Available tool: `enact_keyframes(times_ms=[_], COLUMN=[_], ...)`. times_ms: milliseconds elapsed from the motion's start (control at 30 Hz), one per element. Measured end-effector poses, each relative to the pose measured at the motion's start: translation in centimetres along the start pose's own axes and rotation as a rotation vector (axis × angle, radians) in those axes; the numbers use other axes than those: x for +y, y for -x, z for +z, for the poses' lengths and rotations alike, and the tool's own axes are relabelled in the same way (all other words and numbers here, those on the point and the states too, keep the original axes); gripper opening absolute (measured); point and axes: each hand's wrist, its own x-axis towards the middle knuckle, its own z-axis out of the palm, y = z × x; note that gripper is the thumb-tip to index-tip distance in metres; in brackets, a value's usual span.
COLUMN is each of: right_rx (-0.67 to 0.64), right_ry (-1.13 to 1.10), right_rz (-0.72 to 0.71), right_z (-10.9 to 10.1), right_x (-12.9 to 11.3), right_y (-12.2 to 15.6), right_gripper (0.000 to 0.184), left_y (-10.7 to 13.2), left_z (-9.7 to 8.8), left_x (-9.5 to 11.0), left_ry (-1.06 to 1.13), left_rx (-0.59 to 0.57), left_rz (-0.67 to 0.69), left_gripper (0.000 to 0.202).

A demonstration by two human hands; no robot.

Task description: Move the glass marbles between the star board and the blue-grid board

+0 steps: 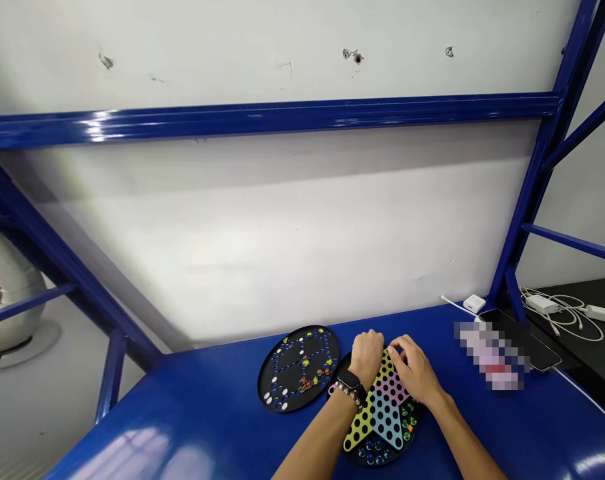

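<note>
Our left fingers point(374, 336) and right fingers point(401, 343) flank the star board point(383, 401) at its far tip, grip unclear.

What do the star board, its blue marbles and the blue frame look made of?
Star board: plastic or card, fairly matte, flat colours. Blue marbles: probably glass, shiny, with small glints. Blue frame: likely painted metal, glossy, with white highlights.

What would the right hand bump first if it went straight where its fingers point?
The right hand would probably bump the left hand, close beside it, though depth is hard to judge.
</note>
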Motion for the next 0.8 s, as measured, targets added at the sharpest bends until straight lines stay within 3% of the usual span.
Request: enact_keyframes(times_ms=[167,267,400,533,633,700,800], right_rx=[0.003,0.008,0.0,-0.021,-0.019,-0.014,-0.007], right_ry=[0.0,-0.001,-0.005,-0.006,-0.005,-0.006,-0.008], right_rz=[-0.005,-0.014,-0.012,0.003,-0.006,-0.01,-0.007], right_z=[0.0,0.1,0.1,0.1,0.1,0.1,0.1], right_x=[0.0,0.1,0.0,-0.2,-0.3,-0.3,-0.2], right_y=[0.0,0.0,0.0,0.1,0.2,0.2,0.2], right_gripper=[0.035,0.036,0.038,0.039,0.038,0.039,0.041], left_y=[-0.2,0.0,0.7,1.7,2.5,2.8,3.0], left_z=[0.3,0.4,0.2,0.2,0.7,1.0,1.0], left_x=[-0.5,-1.8,-5.8,-10.9,-13.3,-13.8,-13.0], left_ry=[0.052,0.123,0.211,0.222,0.218,0.226,0.232], left_rx=[0.005,0.041,0.113,0.147,0.142,0.121,0.121], left_rz=[0.006,-0.011,-0.095,-0.257,-0.311,-0.304,-0.274], left_gripper=[0.025,0.022,0.03,0.027,0.022,0.02,0.024])
